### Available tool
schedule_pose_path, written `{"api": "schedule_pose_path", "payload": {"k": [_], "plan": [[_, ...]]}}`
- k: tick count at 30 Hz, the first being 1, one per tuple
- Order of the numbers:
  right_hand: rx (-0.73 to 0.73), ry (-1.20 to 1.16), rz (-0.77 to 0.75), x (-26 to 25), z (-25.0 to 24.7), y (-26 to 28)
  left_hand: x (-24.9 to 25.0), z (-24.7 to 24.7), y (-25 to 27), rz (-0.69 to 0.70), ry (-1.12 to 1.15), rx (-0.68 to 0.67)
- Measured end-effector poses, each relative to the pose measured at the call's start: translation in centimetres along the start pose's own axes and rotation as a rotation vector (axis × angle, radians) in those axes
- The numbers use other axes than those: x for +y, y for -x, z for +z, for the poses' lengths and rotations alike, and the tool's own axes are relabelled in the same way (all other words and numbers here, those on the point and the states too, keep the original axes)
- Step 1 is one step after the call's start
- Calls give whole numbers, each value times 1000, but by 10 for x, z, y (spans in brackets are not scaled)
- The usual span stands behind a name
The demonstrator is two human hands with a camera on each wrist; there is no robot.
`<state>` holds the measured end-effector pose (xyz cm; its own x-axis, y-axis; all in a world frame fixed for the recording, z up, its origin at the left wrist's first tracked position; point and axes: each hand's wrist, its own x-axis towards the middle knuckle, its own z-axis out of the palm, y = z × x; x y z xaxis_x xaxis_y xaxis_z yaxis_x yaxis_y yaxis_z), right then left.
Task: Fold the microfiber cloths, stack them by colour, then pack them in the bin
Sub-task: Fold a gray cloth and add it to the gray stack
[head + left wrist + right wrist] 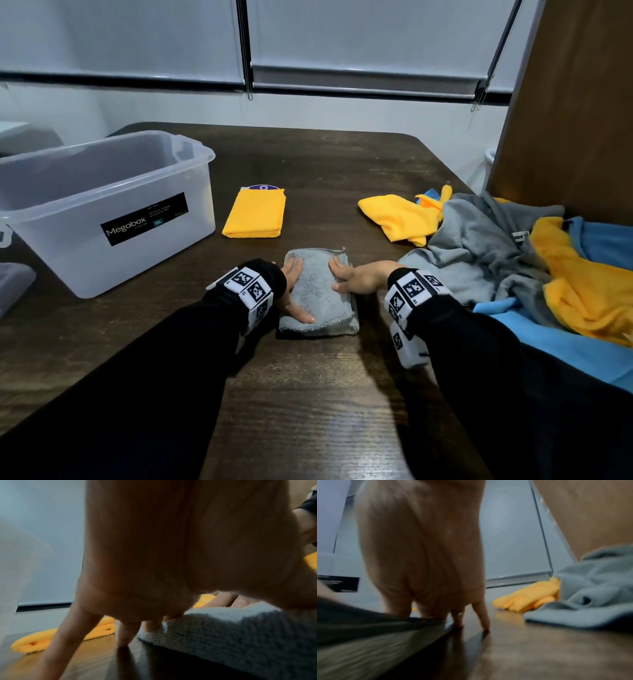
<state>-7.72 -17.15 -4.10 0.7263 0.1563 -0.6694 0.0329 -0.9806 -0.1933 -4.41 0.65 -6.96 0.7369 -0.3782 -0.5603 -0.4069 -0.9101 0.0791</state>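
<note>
A folded grey cloth (317, 294) lies on the dark wooden table (325, 164) in front of me. My left hand (295, 286) lies flat on its left side, thumb stretched toward the near edge. My right hand (349, 277) presses flat on its right side. In the left wrist view the left hand (171, 547) has straight fingers (124, 635) reaching down over the grey cloth (240, 635) edge to the table. The right wrist view shows the right hand (423, 561) with fingertips (485, 623) on the table beside the grey cloth (368, 626). A folded yellow cloth (255, 212) lies beyond.
A clear plastic bin (102, 205) stands at the left, with no cloths visible in it. At the right lies a loose pile: a crumpled yellow cloth (397, 216), a grey cloth (479, 246), a blue cloth (548, 342) and another yellow cloth (589, 291). A brown panel (565, 120) rises behind the pile.
</note>
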Motion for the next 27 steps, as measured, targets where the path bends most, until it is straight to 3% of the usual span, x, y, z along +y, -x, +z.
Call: {"api": "schedule_pose_path", "payload": {"k": [9, 12, 17, 21, 27], "plan": [[206, 219, 110, 5, -7, -11, 18, -8, 10, -67, -78, 29], [318, 250, 35, 5, -7, -9, 15, -18, 11, -22, -45, 70], [208, 169, -138, -1, -3, -5, 15, -36, 16, 114, 49, 51], [102, 116, -125, -6, -8, 1, 12, -34, 8, 95, -64, -36], [67, 332, -110, -1, -3, -2, 4, -27, 0, 112, 26, -39]]}}
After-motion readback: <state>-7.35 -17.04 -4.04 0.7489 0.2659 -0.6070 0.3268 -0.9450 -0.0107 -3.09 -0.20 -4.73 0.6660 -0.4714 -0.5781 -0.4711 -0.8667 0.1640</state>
